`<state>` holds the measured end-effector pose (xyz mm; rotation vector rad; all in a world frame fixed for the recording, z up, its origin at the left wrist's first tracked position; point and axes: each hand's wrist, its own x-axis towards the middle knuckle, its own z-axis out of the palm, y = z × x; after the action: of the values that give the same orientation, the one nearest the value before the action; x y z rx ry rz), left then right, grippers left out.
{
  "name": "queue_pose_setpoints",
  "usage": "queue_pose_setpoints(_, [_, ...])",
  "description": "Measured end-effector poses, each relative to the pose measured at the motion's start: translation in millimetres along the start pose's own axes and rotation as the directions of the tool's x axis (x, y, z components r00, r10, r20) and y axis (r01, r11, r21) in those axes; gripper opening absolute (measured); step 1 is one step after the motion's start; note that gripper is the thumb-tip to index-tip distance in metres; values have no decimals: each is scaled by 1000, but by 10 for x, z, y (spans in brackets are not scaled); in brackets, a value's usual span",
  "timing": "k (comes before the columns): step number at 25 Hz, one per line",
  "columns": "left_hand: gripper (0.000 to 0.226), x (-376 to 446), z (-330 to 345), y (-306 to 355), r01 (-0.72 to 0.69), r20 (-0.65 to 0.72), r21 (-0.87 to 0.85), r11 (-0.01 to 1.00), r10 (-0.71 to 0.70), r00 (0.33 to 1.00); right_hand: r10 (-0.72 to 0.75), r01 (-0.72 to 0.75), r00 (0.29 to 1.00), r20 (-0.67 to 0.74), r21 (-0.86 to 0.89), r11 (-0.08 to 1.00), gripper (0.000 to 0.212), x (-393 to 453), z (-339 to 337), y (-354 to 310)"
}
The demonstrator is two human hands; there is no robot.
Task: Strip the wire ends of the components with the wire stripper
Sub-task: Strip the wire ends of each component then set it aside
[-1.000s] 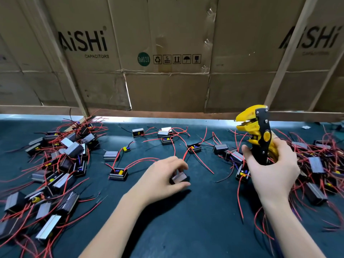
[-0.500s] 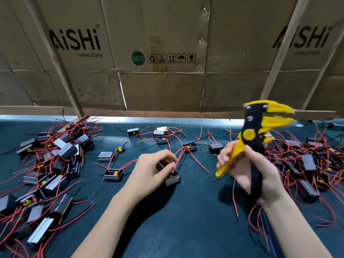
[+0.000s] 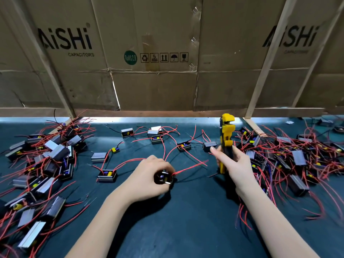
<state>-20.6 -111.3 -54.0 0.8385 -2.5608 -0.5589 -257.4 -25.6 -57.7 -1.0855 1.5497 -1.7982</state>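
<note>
In the head view we look down on a dark green table [image 3: 186, 229] with a wall of cardboard boxes [image 3: 158, 53] at its far edge.

Our left hand [image 3: 149, 180] is near the middle of the table. Its fingers are curled around one small black component [image 3: 163, 178], and we hold it just above the surface. From this component a red wire [image 3: 189, 167] goes out to the right and a little far, toward the other hand; its end is blurred, so we cannot tell if it is already stripped.

Our right hand [image 3: 234, 164] is right of the left one, close but apart from it. It grips the handles of the yellow and black wire stripper [image 3: 226, 140], with the fingers closed around them and the forefinger stretched to the left. The tool stands almost upright, its yellow head pointing to the far side. The head does not touch the red wire.

On the left side of the table we see a pile of components [image 3: 46, 159], many with grey metal cases and red wires. On the right side lies another pile [image 3: 290, 155], more tangled. Between them, on the far middle part, several single components [image 3: 184, 146] lie apart from each other, and one open component [image 3: 107, 175] lies just left of our left hand.
</note>
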Motion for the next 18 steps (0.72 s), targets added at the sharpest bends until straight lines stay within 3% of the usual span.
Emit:
queue_pose_setpoints(2, [34, -16, -52, 43, -32, -23, 22, 999, 32, 999, -47, 32, 991, -125, -118, 992, 30, 49, -51, 61])
queue_pose_setpoints(3, [32, -20, -75, 59, -19, -120, 0, 1000, 19, 993, -59, 33, 987, -152, -164, 986, 28, 55, -76, 72])
queue_pose_setpoints(5, [14, -23, -130, 29, 46, -415, -5, 999, -44, 909, -60, 46, 987, -147, -98, 994, 21, 32, -98, 79])
queue_pose_setpoints(6, [32, -26, -163, -5, 142, -517, 6, 990, -119, 848, -55, 55, 990, -133, -2, 999, 18, 14, -79, 61])
queue_pose_setpoints(8, [69, -37, -183, -74, 413, -485, 25, 910, -350, 801, -41, 54, 994, -98, 133, 990, 19, -8, -27, 18])
queue_pose_setpoints(10, [77, -24, -112, -66, 595, -349, 41, 802, -547, 761, -15, 20, 999, -42, 118, 993, 30, -16, 8, -5])
queue_pose_setpoints(12, [53, 3, -1, -36, 553, -291, -97, 828, -555, 780, 4, -6, 999, 32, 41, 999, 32, -17, -1, 11])
queue_pose_setpoints(14, [23, 46, 61, 3, 386, -277, -312, 868, -471, 837, 40, -40, 992, 116, 1, 999, 31, -17, -38, 31])
queue_pose_setpoints(16, [13, 68, 76, 47, 222, -261, -504, 835, -392, 882, 87, -82, 981, 173, -35, 996, 30, -31, -28, 36])
queue_pose_setpoints(18, [12, 80, 91, 99, 126, -232, -637, 760, -345, 910, 50, -27, 988, 145, -153, 988, 22, -53, 6, 61])
